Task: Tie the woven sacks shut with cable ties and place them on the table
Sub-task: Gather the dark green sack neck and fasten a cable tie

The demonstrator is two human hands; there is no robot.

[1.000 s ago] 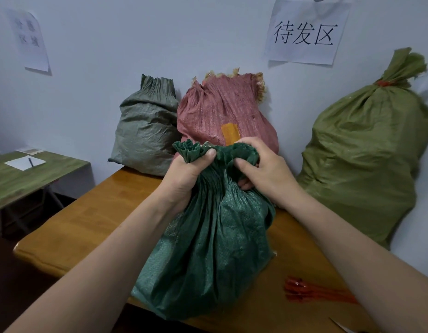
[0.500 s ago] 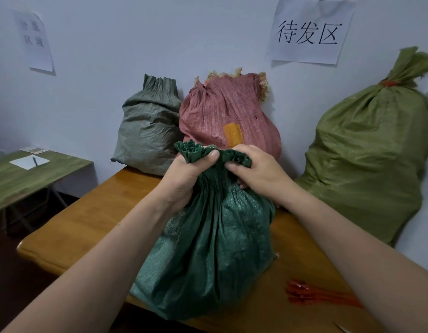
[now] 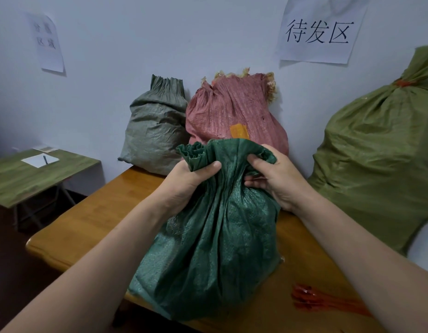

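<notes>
Fingers (image 3: 256, 162) of L hand (image 3: 184, 186) & R hand (image 3: 280, 181) curled round dark green sack (image 3: 208, 248) mouth. Blurry red cable ties (image 3: 323, 300), prob, right of sack.

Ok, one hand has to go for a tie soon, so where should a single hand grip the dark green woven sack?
Probably the pleated neck just under the ruffled mouth of the dark green woven sack, from the left, where the left hand bunches it narrow. The right hand holds looser fabric and sits nearer the red cable ties.
</notes>
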